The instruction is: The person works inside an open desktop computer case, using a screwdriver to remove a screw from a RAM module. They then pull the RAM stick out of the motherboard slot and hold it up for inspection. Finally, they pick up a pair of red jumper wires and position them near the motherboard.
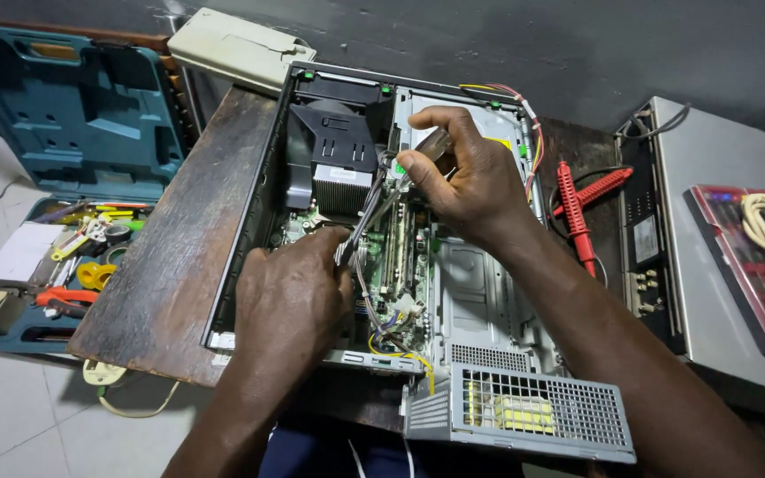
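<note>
1. Your right hand point(467, 177) grips the screwdriver point(400, 181) over the open computer case point(489, 292) on the counter point(170, 265); a slip could gouge the board beside the heatsink point(343, 181).
2. Your left hand point(294, 296), fingers closed around the shaft's lower end, sits among cables point(372, 305); tugging may unseat them.

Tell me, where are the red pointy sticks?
The red test probes lie on the wooden table, just right of the open computer case and beside the right hand, with a grey box further right.
</note>
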